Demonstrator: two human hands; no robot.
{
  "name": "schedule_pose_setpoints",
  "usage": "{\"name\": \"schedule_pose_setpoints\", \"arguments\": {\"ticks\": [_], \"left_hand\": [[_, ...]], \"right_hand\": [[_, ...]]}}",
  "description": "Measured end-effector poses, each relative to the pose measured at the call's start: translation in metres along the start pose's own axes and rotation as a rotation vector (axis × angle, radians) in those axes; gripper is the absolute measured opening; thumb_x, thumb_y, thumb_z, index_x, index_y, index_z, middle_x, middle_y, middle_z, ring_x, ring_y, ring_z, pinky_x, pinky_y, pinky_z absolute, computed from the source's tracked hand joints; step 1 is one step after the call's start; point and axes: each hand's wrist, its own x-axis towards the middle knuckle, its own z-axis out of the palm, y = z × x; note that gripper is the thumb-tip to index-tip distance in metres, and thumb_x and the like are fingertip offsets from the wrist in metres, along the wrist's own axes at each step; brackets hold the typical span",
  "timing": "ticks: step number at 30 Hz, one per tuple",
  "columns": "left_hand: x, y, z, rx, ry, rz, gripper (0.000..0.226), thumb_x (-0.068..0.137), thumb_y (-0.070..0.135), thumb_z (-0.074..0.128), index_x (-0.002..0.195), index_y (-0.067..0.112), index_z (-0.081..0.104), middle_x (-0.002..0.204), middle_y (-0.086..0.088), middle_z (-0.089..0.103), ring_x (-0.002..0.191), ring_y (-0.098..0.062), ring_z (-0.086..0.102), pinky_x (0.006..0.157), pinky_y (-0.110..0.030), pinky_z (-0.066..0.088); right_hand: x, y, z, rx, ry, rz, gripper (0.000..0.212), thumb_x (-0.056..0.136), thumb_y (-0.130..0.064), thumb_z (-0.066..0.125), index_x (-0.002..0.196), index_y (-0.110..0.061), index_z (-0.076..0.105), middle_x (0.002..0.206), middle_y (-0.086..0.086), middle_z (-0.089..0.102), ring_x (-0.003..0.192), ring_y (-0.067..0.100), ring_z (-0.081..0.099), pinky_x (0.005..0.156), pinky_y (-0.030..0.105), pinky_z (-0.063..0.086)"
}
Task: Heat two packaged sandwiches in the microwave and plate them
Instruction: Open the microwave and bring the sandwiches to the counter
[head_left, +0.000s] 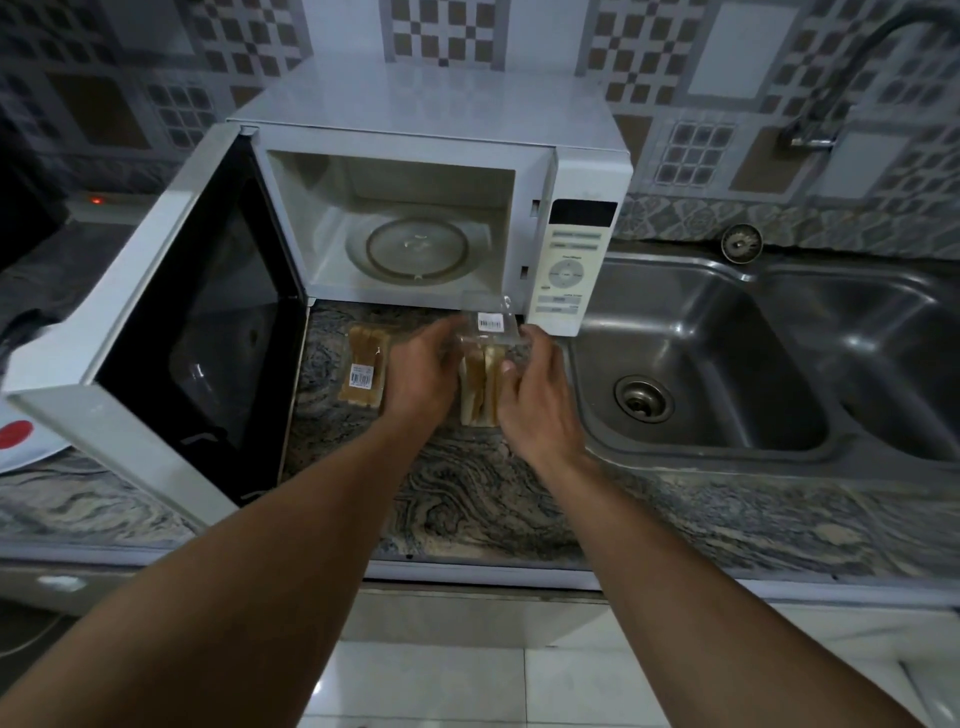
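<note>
A white microwave (576, 176) stands on the marble counter with its door (197, 338) swung wide open to the left; the glass turntable (410, 249) inside is bare. Two clear plastic sandwich packs lie on the counter in front of it. The left pack (363, 371) lies untouched, barcode label up. The right pack (483, 379) has its clear lid (491, 322) lifted toward the microwave. My left hand (421, 374) grips that pack's left side, and my right hand (540, 395) grips its right side.
A steel double sink (727, 322) lies right of the microwave, with a tap (815, 130) on the tiled wall above. A white plate with a red spot (21, 441) sits at the far left, partly under the door. The counter edge (467, 571) runs below my forearms.
</note>
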Motion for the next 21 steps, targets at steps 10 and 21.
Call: {"name": "schedule_pose_setpoints", "arguments": {"ticks": [10,21], "left_hand": [[0.022,-0.007,0.005,0.049,0.027,0.050,0.034,0.102,0.027,0.047,0.135,0.025,0.054,0.098,-0.006,0.071,0.086,-0.021,0.063,0.071,-0.028,0.049],[0.035,-0.013,0.010,0.075,-0.002,0.085,0.040,0.103,0.026,0.043,0.143,0.028,0.048,0.081,-0.005,0.068,0.070,-0.022,0.061,0.061,-0.027,0.044]], "right_hand": [[0.017,-0.002,0.036,-0.303,-0.189,0.215,0.065,0.090,-0.008,0.062,0.146,-0.008,0.030,0.133,0.018,0.055,0.119,0.036,0.055,0.091,0.046,0.050],[0.035,-0.008,0.053,-0.439,-0.109,0.275,0.045,0.095,-0.002,0.056,0.138,-0.002,0.044,0.138,0.019,0.048,0.126,0.034,0.047,0.099,0.043,0.045]]}}
